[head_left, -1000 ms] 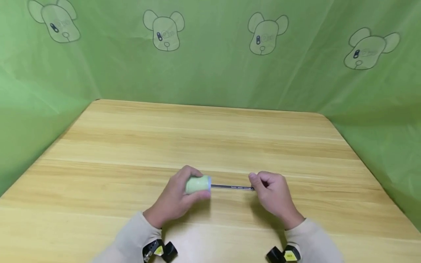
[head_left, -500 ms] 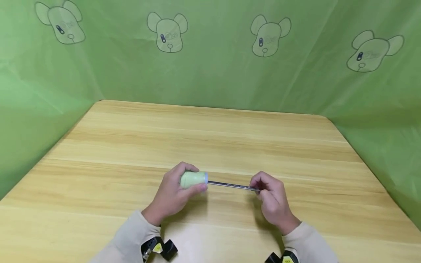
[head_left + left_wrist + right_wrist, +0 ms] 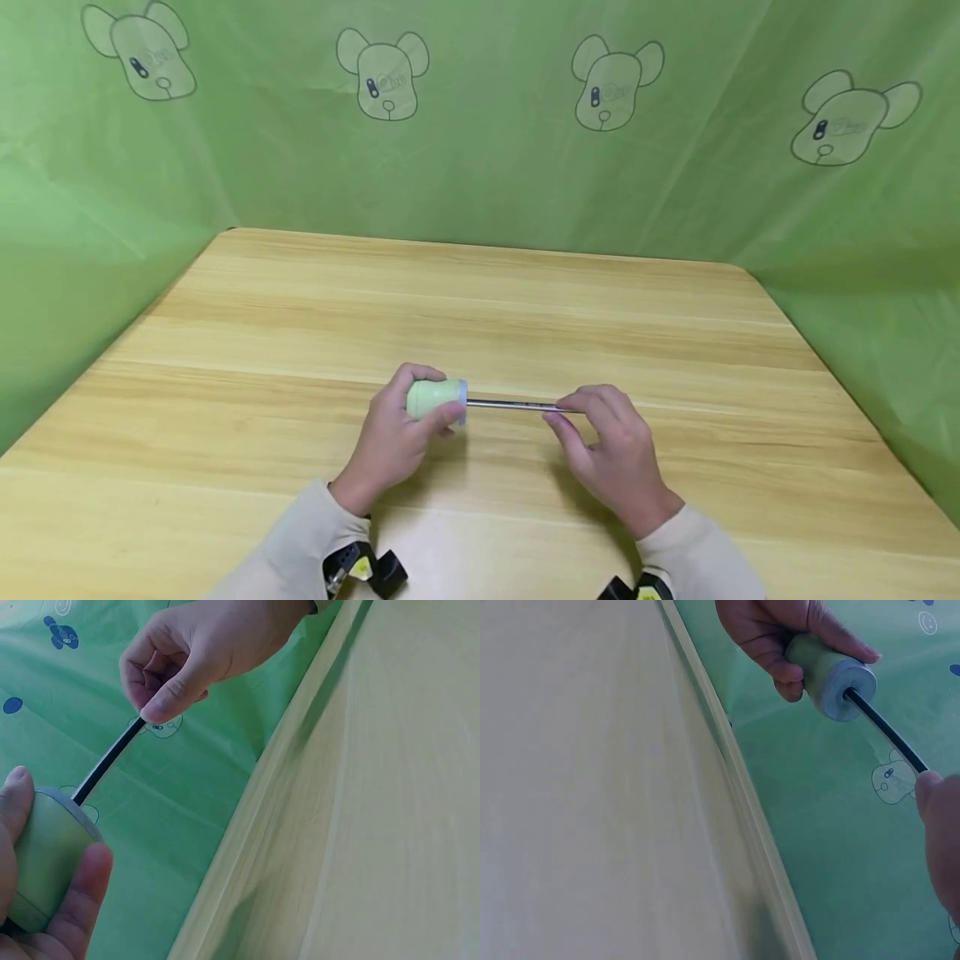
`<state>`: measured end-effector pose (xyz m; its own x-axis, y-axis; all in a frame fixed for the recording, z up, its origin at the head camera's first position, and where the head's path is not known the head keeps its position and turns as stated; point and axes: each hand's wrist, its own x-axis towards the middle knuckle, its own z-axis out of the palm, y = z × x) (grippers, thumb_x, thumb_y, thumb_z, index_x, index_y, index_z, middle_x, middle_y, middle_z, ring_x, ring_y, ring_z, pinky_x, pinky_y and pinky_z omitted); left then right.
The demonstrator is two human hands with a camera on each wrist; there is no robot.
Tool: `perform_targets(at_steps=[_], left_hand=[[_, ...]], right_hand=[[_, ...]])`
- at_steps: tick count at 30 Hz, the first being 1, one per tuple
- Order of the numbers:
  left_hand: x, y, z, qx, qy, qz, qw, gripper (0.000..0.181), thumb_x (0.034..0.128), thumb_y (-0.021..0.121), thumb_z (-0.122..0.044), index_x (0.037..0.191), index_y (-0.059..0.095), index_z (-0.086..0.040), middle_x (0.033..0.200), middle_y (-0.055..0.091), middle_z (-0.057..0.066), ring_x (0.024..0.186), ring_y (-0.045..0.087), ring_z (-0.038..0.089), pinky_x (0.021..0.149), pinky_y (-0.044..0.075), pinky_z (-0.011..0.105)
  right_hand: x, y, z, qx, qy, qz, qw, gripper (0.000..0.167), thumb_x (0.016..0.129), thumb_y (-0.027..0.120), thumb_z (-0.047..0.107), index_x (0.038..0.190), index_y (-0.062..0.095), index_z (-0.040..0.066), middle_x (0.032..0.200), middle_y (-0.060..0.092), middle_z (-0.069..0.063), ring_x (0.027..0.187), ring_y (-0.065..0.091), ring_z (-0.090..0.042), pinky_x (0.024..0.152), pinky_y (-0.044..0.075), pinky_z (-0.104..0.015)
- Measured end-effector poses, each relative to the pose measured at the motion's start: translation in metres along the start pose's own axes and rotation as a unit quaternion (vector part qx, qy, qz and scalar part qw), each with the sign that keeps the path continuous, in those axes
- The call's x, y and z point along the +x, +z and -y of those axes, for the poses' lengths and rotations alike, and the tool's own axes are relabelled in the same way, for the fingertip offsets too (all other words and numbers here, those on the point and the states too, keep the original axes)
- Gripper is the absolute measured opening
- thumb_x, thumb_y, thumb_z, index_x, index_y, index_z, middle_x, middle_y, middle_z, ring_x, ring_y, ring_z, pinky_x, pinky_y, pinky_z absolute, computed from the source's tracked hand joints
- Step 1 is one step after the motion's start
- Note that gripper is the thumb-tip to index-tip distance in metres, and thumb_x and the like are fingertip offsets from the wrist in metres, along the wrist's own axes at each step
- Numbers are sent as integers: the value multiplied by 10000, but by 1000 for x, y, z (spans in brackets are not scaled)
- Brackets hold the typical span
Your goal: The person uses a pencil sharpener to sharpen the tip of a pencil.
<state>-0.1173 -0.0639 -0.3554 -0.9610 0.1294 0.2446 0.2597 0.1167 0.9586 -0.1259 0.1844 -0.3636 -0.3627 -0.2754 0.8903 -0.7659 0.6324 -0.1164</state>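
Note:
My left hand [image 3: 393,442] grips a pale green cylindrical pencil sharpener [image 3: 435,397] with a bluish end cap. A dark pencil [image 3: 510,405] with small printing along it runs into the hole in that cap, clearest in the right wrist view, where the cap [image 3: 846,690] faces the camera. Its inserted tip is hidden. Between thumb and fingertips, my right hand [image 3: 615,454] pinches the pencil near its outer end. Both hands hold the two things off the table, the pencil lying nearly level. In the left wrist view the sharpener [image 3: 52,855] sits between thumb and fingers.
A wood-grain table [image 3: 480,317] spreads beneath the hands. Green cloth [image 3: 487,183] with printed bear faces hangs behind it and at both sides. Black devices with yellow labels are on both wrists, the left one [image 3: 363,569] at the lower edge.
The right hand has shifted its fingers on the pencil, bending, then straightening them with the grip nearer the sharpener. The left hand and sharpener have moved slightly up and left.

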Motion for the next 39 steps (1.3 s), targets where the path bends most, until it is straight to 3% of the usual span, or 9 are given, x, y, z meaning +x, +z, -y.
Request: perform_targets(at_steps=[9,13,15,18,20,25,27,31,39], left_hand=[[-1,0,1,129,-50,441,9989,330,895,686,-61,1137,483,33,948,580,177,712,634,219,633,575,367],[-1,-4,4,650,178,451,9967,340,872,720,-93,1118,500,-11,950,554,134,741,548,201,586,504,290],[0,-6,6,872,434,465,9942,346,855,739,-98,1102,507,-26,986,550,126,759,504,203,587,461,263],[0,-6,9,1003,783,552,9903,365,839,751,-89,1099,501,-29,1045,547,123,788,496,202,607,460,271],[0,-6,9,994,885,561,9895,372,844,744,-81,1114,494,-27,1050,539,124,794,499,203,607,469,277],[-1,-2,7,542,689,590,9944,372,906,648,-57,1187,411,-1,1004,473,157,811,498,231,611,495,285],[-1,-1,6,341,567,601,9960,361,930,614,-57,1197,382,11,996,471,170,822,513,240,623,512,290],[-1,4,5,177,322,487,9981,333,955,607,-86,1188,394,21,924,524,162,727,584,220,599,544,310],[0,3,4,142,-353,320,9988,325,976,603,-206,1184,455,-5,756,567,129,455,548,184,435,506,333]], right_hand=[[-4,4,-4,524,-176,-295,9980,384,948,637,312,714,653,7,698,521,-57,547,543,-149,457,451,-150],[-5,3,1,929,757,324,9923,285,896,719,213,688,633,37,672,544,-16,538,497,-106,451,412,-144],[-1,-1,5,1313,1936,1121,9658,230,855,755,133,684,630,45,644,557,1,519,464,-96,447,398,-182],[7,-8,11,1515,3637,2176,8930,171,781,773,-9,701,633,47,626,575,-2,504,460,-103,443,410,-232],[9,-10,11,1420,3938,2376,8765,159,808,761,20,712,638,48,627,575,-4,505,467,-119,453,420,-242],[3,-7,5,667,2174,1340,9645,213,690,868,77,759,669,46,740,606,-13,632,543,-145,581,452,-215],[0,-4,3,264,1494,830,9849,272,735,855,236,774,678,32,760,595,-42,679,552,-190,669,426,-267],[0,0,4,-325,891,-40,9955,454,872,678,458,788,683,11,796,600,-97,750,559,-290,698,366,-374],[6,9,9,-345,165,-905,9952,419,923,651,383,708,659,24,737,560,-101,650,489,-269,626,343,-307]])
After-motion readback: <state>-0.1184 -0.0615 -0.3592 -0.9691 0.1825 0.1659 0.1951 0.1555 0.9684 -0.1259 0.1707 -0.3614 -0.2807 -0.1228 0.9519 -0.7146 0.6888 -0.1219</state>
